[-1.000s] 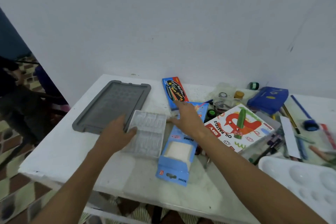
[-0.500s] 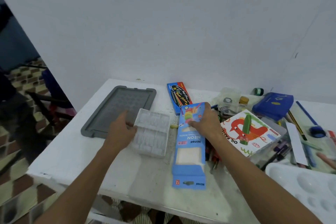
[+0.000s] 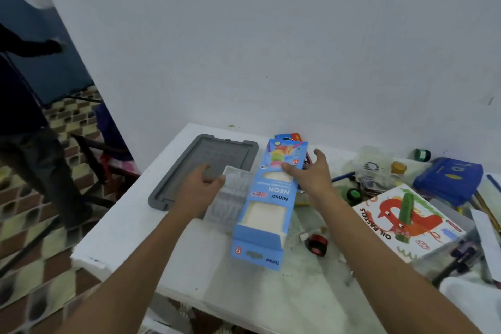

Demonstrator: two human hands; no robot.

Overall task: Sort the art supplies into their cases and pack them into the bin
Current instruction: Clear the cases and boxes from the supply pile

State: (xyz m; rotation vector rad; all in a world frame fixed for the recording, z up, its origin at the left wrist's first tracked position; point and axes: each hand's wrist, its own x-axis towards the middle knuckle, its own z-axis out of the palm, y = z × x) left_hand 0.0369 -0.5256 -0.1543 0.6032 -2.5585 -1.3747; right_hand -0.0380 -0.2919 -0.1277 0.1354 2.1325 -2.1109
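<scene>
White surface [image 3: 130, 236] stands vs. a plain pale wall [image 3: 271, 35], w/ a small dark scuff [image 3: 490, 100] on the wall at far right. Left of the surface, the floor [image 3: 32, 266] has brown & cream patterned tiles. A dark chair frame [image 3: 92, 168] sits near the surface's left edge, something pink [image 3: 122, 164] on it. Another person [image 3: 29, 122] in dark clothes is at far left, blurred, only partly in view. Behind that person: dark blue panel [image 3: 40, 68], maybe a door; can't tell.
</scene>
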